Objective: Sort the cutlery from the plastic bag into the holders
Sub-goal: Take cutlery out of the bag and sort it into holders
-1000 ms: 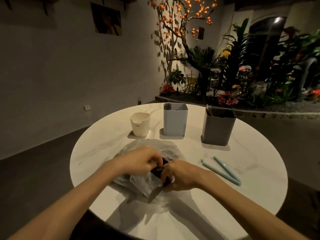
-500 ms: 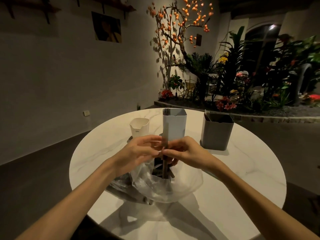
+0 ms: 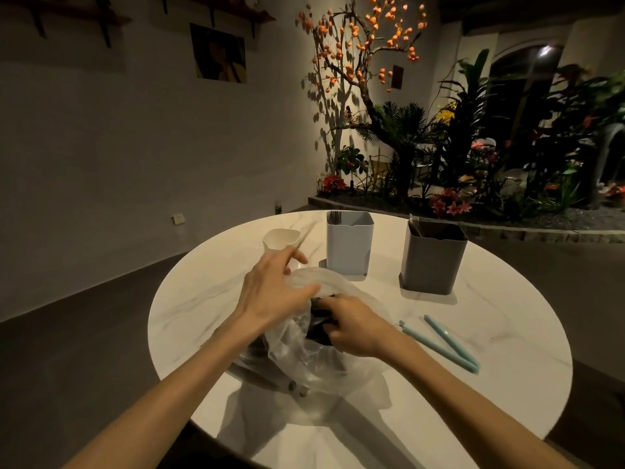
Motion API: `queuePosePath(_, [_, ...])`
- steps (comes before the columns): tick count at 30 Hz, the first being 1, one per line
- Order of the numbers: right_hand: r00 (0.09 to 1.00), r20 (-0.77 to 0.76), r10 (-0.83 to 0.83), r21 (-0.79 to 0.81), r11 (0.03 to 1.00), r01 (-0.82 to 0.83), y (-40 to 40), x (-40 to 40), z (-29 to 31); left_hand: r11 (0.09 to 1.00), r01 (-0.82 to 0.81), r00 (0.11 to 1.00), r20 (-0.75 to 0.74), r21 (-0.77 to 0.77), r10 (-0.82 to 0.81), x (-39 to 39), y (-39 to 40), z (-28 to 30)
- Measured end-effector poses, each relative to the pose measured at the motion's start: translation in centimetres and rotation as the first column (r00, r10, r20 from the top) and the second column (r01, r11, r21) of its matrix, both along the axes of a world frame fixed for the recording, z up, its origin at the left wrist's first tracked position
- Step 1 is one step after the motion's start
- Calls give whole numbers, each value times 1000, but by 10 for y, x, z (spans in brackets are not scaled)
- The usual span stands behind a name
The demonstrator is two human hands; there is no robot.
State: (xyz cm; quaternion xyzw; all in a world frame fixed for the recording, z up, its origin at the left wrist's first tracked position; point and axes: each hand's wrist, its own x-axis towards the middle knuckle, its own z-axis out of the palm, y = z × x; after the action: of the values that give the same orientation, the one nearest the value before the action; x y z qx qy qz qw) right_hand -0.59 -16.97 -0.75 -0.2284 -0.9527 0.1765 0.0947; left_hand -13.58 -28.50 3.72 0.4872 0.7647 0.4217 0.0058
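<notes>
Dim grey wall (image 3: 101, 147), framed picture (image 3: 220, 54), dark floor (image 3: 67, 333) — lit orange-berried tree (image 3: 358, 55), indoor plants (image 3: 507, 147)

A round white marbled worktop (image 3: 507, 299) fills the lower middle. At 4 o'clock on it lie two pale blue sticks (image 3: 446, 343), close together. At 12 o'clock a bare tree with orange fruits (image 3: 358, 45) stands against the wall, with a bed of dark leafy plants and red flowers (image 3: 449, 206) at 2 o'clock. A framed picture (image 3: 220, 54) hangs at 11 o'clock, and a wall socket (image 3: 178, 218) sits at 9 o'clock
</notes>
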Motion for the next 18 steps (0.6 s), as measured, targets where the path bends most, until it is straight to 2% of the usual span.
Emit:
queuePosePath(2, [993, -96, -62, 45, 997, 66, 4, -9, -8, 981, -91, 973, -223, -174, 50, -5, 1, -4])
queuePosePath(5, [997, -47, -61, 316, 946, 73, 11, -14, -13, 913, -196, 948, -308, -359, 82, -23, 5, -15])
queuePosePath(7, [1000, 6, -10, 367, 930, 7, 12, -17, -14, 903, -199, 943, -326, -381, 70, -34, 4, -20])
queuePosePath(11, [992, 119, 49, 191, 979, -71, 13, -28, -20, 936, -180, 978, -160, -301, 136, -42, 1, -21])
queuePosePath(15, [994, 110, -14, 289, 957, -18, 10, -36, -23, 942, -174, 985, -69, -287, 160, -45, 1, -17])
queuePosePath(18, [997, 77, 6, 324, 945, -31, 4, -40, -22, 955, -116, 993, -4, -272, 120, -47, 2, -20])
